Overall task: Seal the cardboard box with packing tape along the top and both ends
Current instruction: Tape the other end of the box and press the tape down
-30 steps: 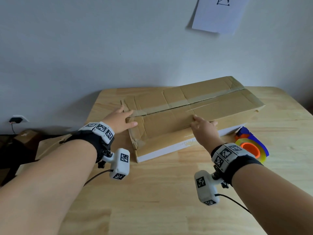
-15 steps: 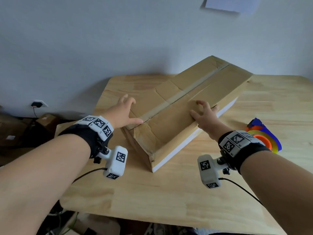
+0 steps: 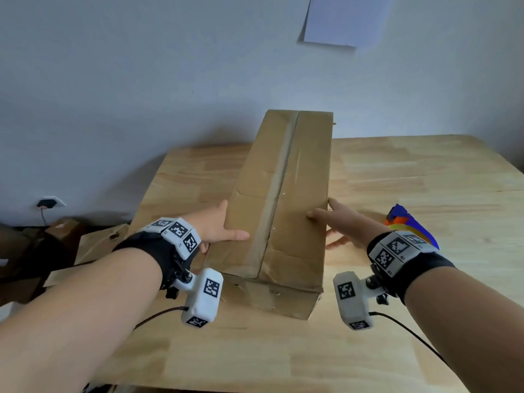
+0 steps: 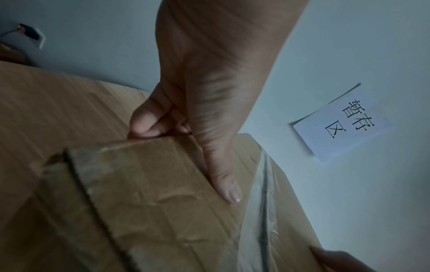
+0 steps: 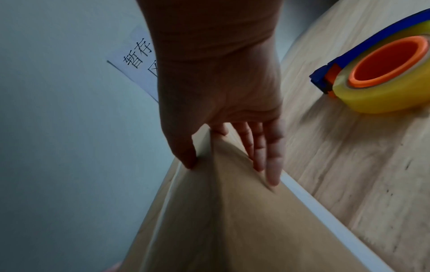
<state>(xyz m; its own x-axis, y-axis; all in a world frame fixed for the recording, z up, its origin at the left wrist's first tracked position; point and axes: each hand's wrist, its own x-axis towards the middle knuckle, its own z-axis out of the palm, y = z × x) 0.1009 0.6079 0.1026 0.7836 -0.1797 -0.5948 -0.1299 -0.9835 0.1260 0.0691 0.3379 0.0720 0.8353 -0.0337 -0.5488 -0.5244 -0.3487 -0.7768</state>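
A long cardboard box (image 3: 300, 177) lies lengthwise on the wooden table (image 3: 411, 177), one short end facing me. A strip of clear tape (image 3: 276, 194) runs along its top seam. My left hand (image 3: 232, 222) holds the box's left top edge, thumb flat on the top and fingers curled against the side, as the left wrist view shows (image 4: 186, 162). At the right top edge my right hand (image 3: 323, 211) rests its thumb on top and lays straight fingers (image 5: 267, 156) flat on the right side. The tape dispenser (image 3: 408, 222), blue and orange with a yellowish roll, lies on the table beyond my right wrist.
The box's far end reaches almost to the wall. A white paper sheet (image 3: 343, 21) hangs on the wall above. Flat cardboard pieces (image 3: 99, 245) and a wall outlet (image 3: 48, 202) sit beyond the table's left edge. Bare tabletop spreads in front of the box.
The box has swung from lying across the table to pointing away from me. Both hands moved with it and now hold its two long sides.
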